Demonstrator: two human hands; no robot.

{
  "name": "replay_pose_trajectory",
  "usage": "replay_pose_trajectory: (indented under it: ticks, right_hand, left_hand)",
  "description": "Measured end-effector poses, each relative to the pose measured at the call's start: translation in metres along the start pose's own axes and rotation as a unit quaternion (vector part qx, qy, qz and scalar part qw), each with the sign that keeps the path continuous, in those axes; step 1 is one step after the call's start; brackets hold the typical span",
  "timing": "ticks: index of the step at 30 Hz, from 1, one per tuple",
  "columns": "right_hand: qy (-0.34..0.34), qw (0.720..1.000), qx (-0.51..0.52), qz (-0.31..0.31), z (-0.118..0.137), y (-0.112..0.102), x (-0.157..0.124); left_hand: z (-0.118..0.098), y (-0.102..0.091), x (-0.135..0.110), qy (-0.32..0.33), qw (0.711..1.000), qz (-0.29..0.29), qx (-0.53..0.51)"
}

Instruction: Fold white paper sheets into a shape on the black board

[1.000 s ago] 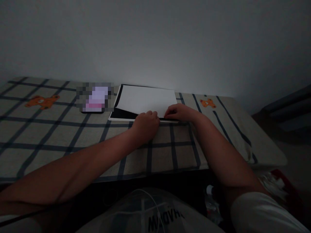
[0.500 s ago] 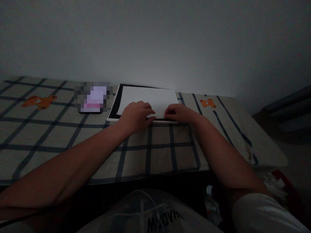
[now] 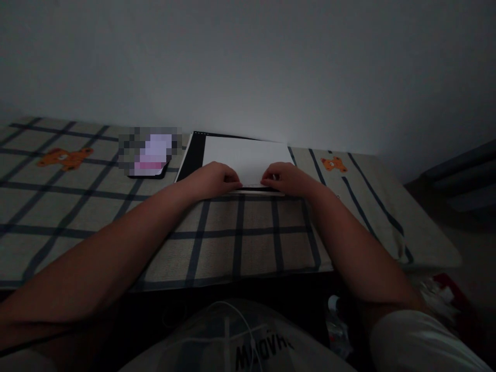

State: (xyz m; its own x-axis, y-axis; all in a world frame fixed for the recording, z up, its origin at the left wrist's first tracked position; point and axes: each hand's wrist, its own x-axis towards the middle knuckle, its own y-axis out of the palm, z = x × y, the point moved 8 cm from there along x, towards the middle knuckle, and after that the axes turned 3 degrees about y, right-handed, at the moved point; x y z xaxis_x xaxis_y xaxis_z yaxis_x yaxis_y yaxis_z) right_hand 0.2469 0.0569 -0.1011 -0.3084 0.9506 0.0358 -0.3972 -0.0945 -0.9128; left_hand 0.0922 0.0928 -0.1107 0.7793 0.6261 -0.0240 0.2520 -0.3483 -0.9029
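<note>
A white sheet of paper (image 3: 248, 155) lies over a flat, thin board with a black border (image 3: 194, 150), close to the wall. The board's dark left strip and near edge show around the sheet. My left hand (image 3: 217, 179) rests at the sheet's near edge, thumb and fingers pinched together on the paper. A short way to its right, my right hand (image 3: 285, 178) pinches the same edge near the right corner. Both wrists come in low over the table's front part. The near corners of the sheet are partly hidden by my hands.
A checked cloth (image 3: 256, 243) with orange bear prints (image 3: 64, 158) covers the table. To the left lies a phone (image 3: 153, 155), its screen blurred out. The wall (image 3: 248, 67) rises directly behind. Below the table's front edge, a clear plastic bottle (image 3: 338, 328) shows dimly.
The paper has slid right over the board, so more of the black left strip shows. My left hand's fingers, apart before, have closed at the paper's near edge.
</note>
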Motion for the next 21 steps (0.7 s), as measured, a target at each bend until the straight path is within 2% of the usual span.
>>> replay_pose_trajectory:
  ticks: [4, 13, 18, 21]
  right_hand:
    - [-0.020, 1.000, 0.018, 0.011, 0.008, 0.012, 0.006]
    - [0.015, 0.998, 0.054, 0.026, -0.002, 0.019, 0.010]
    - [0.010, 0.998, 0.051, 0.033, 0.000, 0.019, 0.011]
    - [0.004, 0.998, 0.044, 0.034, 0.001, 0.020, 0.011]
  left_hand:
    - [0.006, -0.004, -0.001, -0.045, 0.999, -0.013, 0.026]
    - [0.014, -0.009, 0.000, -0.105, 0.993, -0.015, 0.054]
    - [0.016, -0.007, 0.002, -0.110, 0.992, -0.007, 0.063]
    - [0.010, -0.008, 0.001, -0.089, 0.992, -0.011, 0.093]
